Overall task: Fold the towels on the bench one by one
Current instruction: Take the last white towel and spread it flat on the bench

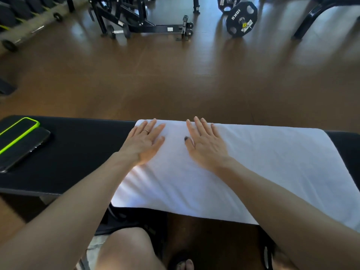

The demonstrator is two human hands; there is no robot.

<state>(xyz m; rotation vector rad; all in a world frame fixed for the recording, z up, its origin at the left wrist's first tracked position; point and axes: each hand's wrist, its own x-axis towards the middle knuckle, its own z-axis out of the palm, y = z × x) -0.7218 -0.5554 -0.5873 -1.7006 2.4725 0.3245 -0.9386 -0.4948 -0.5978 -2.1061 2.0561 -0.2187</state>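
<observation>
— Head view, starting nearest: what worries you about the near edge?

— That edge of the white towel (253, 162) hangs off the front of the black bench (78, 152), over the person's knees. I judge a careless pull toward the body could drag the whole cloth off, since nothing pins that overhang.

— And the hands?

— Both lie flat on the towel's left part, palms down, fingers spread and straight, pinching nothing. The left hand (145, 141) sits at the towel's left end; the right hand (204, 143) is just beside it, apart from it. With only flat pressure, the cloth may slide on the smooth padding rather than smooth out, and the ripples near the left forearm could get folded in as creases.

— The far side?

— The towel's far edge lies along the bench's far edge, under the fingertips. A push forward could tip it over onto the brown floor (175, 84).

— Anything else nearby?

— Two phones (21, 141) rest at the bench's left end, well apart from the towel. A wide sweep of cloth leftward might knock them. Gym equipment (140, 18) stands far behind, no threat.
</observation>
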